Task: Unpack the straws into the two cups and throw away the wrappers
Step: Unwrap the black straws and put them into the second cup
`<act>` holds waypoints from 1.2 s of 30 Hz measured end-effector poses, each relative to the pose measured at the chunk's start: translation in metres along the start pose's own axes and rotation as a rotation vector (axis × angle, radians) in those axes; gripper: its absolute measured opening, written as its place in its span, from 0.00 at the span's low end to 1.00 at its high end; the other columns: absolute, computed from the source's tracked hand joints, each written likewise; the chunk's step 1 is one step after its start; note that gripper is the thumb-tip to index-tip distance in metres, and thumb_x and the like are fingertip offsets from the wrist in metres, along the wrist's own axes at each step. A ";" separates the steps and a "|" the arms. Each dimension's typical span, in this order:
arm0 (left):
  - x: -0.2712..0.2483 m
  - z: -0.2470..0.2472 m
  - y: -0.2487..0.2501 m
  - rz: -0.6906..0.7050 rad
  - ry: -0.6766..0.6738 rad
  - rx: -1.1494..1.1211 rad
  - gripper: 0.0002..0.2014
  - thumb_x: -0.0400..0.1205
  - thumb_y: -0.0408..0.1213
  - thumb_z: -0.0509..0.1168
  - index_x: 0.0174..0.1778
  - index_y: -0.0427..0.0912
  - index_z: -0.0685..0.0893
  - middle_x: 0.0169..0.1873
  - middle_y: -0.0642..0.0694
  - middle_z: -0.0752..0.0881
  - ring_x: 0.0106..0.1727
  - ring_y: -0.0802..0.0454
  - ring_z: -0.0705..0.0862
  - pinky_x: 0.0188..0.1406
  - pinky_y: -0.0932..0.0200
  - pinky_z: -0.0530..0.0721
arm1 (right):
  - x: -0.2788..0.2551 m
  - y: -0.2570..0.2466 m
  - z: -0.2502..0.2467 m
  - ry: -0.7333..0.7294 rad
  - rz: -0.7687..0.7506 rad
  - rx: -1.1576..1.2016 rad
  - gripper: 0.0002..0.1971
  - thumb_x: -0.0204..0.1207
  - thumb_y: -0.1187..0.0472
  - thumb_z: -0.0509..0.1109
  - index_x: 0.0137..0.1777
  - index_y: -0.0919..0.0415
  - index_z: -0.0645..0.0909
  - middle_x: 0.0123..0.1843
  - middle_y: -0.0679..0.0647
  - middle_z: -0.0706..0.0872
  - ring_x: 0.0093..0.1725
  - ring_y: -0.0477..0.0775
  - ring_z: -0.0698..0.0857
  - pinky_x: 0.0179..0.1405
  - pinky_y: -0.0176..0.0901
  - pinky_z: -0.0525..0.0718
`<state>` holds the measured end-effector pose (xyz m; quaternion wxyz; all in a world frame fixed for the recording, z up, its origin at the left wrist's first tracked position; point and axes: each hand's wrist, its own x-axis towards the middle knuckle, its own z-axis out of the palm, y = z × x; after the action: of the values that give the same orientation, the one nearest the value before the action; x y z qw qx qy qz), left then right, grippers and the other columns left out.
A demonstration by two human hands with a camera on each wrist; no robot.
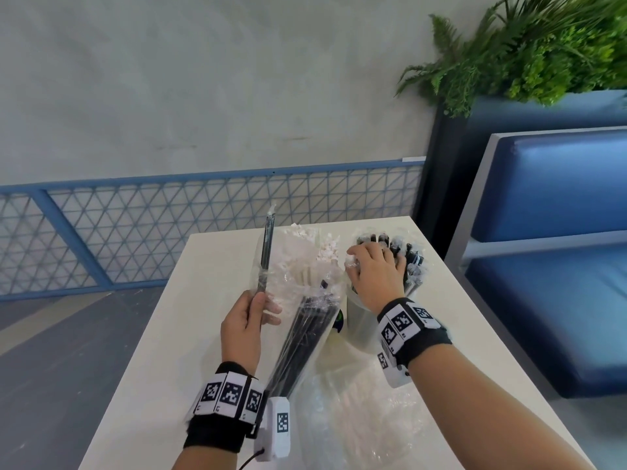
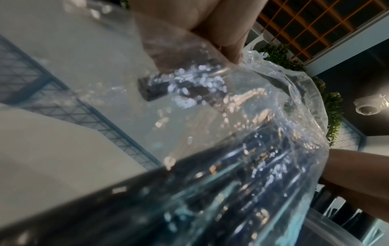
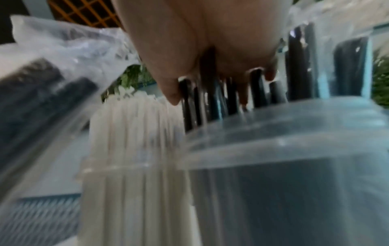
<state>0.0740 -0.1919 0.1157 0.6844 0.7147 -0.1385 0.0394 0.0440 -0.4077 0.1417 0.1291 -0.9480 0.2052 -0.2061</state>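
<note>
Left hand (image 1: 245, 320) grips wrapped black straw (image 1: 266, 247); right hand (image 1: 375, 268) presses cupped straws (image 1: 412, 256)

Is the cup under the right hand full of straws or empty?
Holding straws, how full cannot be told. The black straws stand upright in the clear cup, tops above its rim, and the right hand rests on them.

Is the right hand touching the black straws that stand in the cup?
Touching. In the right wrist view the fingertips lie on the tops of the black straws; the head view shows the right hand resting over them.
</note>
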 end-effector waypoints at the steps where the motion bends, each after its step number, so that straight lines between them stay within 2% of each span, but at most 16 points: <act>1: 0.000 0.000 0.002 -0.005 -0.001 -0.016 0.13 0.86 0.36 0.54 0.39 0.42 0.80 0.30 0.48 0.86 0.27 0.55 0.85 0.35 0.70 0.81 | -0.003 -0.004 -0.003 0.092 -0.001 -0.006 0.18 0.79 0.49 0.58 0.66 0.52 0.77 0.71 0.55 0.75 0.76 0.64 0.68 0.75 0.65 0.56; 4: -0.001 -0.005 0.003 0.007 0.022 -0.023 0.14 0.87 0.37 0.53 0.39 0.44 0.80 0.29 0.51 0.87 0.28 0.53 0.85 0.41 0.57 0.83 | -0.021 -0.024 -0.018 0.454 -0.177 0.233 0.17 0.78 0.50 0.58 0.63 0.55 0.78 0.64 0.56 0.79 0.66 0.58 0.76 0.69 0.51 0.66; 5: -0.001 -0.007 0.002 0.012 0.030 -0.021 0.14 0.87 0.37 0.53 0.39 0.45 0.80 0.30 0.51 0.87 0.28 0.53 0.85 0.43 0.52 0.82 | -0.032 -0.032 -0.022 0.455 -0.225 0.400 0.16 0.79 0.52 0.59 0.63 0.57 0.77 0.62 0.54 0.79 0.62 0.54 0.76 0.66 0.45 0.70; 8: -0.003 -0.011 0.000 0.029 0.032 -0.048 0.14 0.87 0.36 0.51 0.41 0.47 0.78 0.31 0.51 0.87 0.31 0.50 0.86 0.46 0.44 0.81 | -0.063 -0.048 -0.021 0.161 -0.116 0.757 0.23 0.78 0.44 0.61 0.68 0.55 0.71 0.62 0.47 0.75 0.58 0.45 0.77 0.60 0.39 0.79; 10: -0.005 -0.013 0.000 0.041 0.024 -0.073 0.13 0.87 0.39 0.51 0.42 0.48 0.78 0.33 0.51 0.88 0.34 0.48 0.87 0.47 0.42 0.82 | -0.072 -0.052 -0.012 -0.161 0.028 0.813 0.31 0.73 0.40 0.66 0.71 0.54 0.67 0.65 0.45 0.75 0.61 0.44 0.78 0.59 0.38 0.78; 12: -0.008 -0.017 -0.001 0.058 -0.007 -0.101 0.12 0.85 0.49 0.54 0.43 0.50 0.79 0.36 0.52 0.89 0.39 0.49 0.88 0.52 0.45 0.83 | -0.078 -0.053 -0.002 -0.384 0.035 0.744 0.29 0.71 0.45 0.72 0.68 0.57 0.69 0.62 0.48 0.81 0.61 0.48 0.81 0.53 0.33 0.75; 14: -0.009 -0.024 -0.002 0.064 -0.107 -0.112 0.19 0.77 0.63 0.58 0.47 0.50 0.78 0.42 0.54 0.88 0.48 0.57 0.87 0.56 0.58 0.80 | -0.079 -0.058 0.005 -0.390 -0.019 0.662 0.24 0.73 0.55 0.73 0.65 0.61 0.72 0.59 0.51 0.84 0.60 0.49 0.82 0.51 0.29 0.74; 16: -0.008 -0.032 -0.007 0.012 -0.243 -0.139 0.31 0.65 0.67 0.70 0.56 0.52 0.75 0.52 0.51 0.86 0.57 0.58 0.85 0.60 0.61 0.80 | -0.077 -0.067 0.012 -0.369 -0.053 0.686 0.21 0.74 0.61 0.72 0.66 0.61 0.74 0.60 0.53 0.86 0.60 0.50 0.83 0.57 0.33 0.78; 19: -0.008 -0.039 -0.016 -0.036 -0.390 -0.218 0.46 0.56 0.43 0.84 0.67 0.49 0.67 0.61 0.40 0.82 0.63 0.49 0.83 0.60 0.57 0.82 | -0.077 -0.081 0.023 -0.374 -0.098 0.739 0.23 0.73 0.64 0.73 0.68 0.58 0.74 0.61 0.52 0.86 0.60 0.49 0.84 0.63 0.42 0.82; 22: -0.007 -0.041 -0.025 -0.055 -0.362 -0.167 0.48 0.56 0.24 0.82 0.70 0.46 0.66 0.60 0.42 0.80 0.63 0.53 0.83 0.56 0.62 0.83 | -0.078 -0.085 0.034 -0.438 -0.111 0.757 0.27 0.73 0.68 0.72 0.71 0.58 0.71 0.62 0.53 0.84 0.58 0.46 0.83 0.53 0.23 0.79; 24: -0.007 -0.043 -0.032 -0.096 -0.288 -0.073 0.44 0.54 0.31 0.82 0.66 0.45 0.71 0.58 0.46 0.83 0.59 0.56 0.85 0.53 0.65 0.84 | -0.077 -0.084 0.038 -0.463 -0.101 0.790 0.31 0.74 0.68 0.71 0.75 0.60 0.64 0.65 0.51 0.82 0.61 0.46 0.82 0.51 0.20 0.78; 26: -0.006 -0.045 -0.039 -0.138 -0.224 0.056 0.34 0.57 0.35 0.82 0.58 0.47 0.77 0.52 0.48 0.87 0.56 0.52 0.86 0.49 0.68 0.84 | -0.075 -0.084 0.033 -0.321 -0.098 0.822 0.35 0.75 0.65 0.70 0.79 0.58 0.58 0.69 0.44 0.72 0.68 0.42 0.74 0.64 0.29 0.74; 28: -0.006 -0.045 -0.041 -0.173 -0.156 0.095 0.25 0.63 0.24 0.80 0.49 0.48 0.79 0.45 0.51 0.87 0.47 0.58 0.87 0.41 0.74 0.82 | -0.069 -0.088 0.020 -0.039 -0.185 0.788 0.29 0.75 0.60 0.66 0.76 0.54 0.64 0.68 0.44 0.70 0.68 0.45 0.71 0.69 0.35 0.68; 31: -0.005 -0.042 -0.042 -0.168 -0.133 0.119 0.21 0.66 0.23 0.78 0.48 0.45 0.81 0.42 0.52 0.88 0.44 0.60 0.87 0.38 0.76 0.81 | -0.059 -0.097 -0.002 0.156 -0.368 0.548 0.17 0.77 0.52 0.57 0.63 0.49 0.79 0.61 0.49 0.78 0.55 0.52 0.75 0.57 0.29 0.67; 34: -0.004 -0.038 -0.042 -0.177 -0.124 0.108 0.18 0.67 0.23 0.77 0.44 0.48 0.81 0.41 0.51 0.88 0.44 0.55 0.87 0.37 0.75 0.82 | -0.052 -0.099 -0.012 -0.030 -0.370 0.261 0.26 0.80 0.44 0.46 0.57 0.55 0.83 0.57 0.54 0.80 0.43 0.58 0.82 0.44 0.40 0.76; 36: -0.004 -0.036 -0.044 -0.184 -0.117 0.087 0.17 0.68 0.23 0.76 0.44 0.47 0.81 0.40 0.49 0.88 0.44 0.52 0.87 0.37 0.73 0.83 | -0.047 -0.094 -0.013 -0.199 -0.303 0.186 0.21 0.83 0.48 0.50 0.62 0.58 0.78 0.57 0.57 0.80 0.44 0.58 0.84 0.41 0.42 0.80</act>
<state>0.0863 -0.1551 0.0746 0.6442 0.7545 -0.1101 -0.0595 0.0306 -0.3060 0.1684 0.2031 -0.9678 0.0268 -0.1463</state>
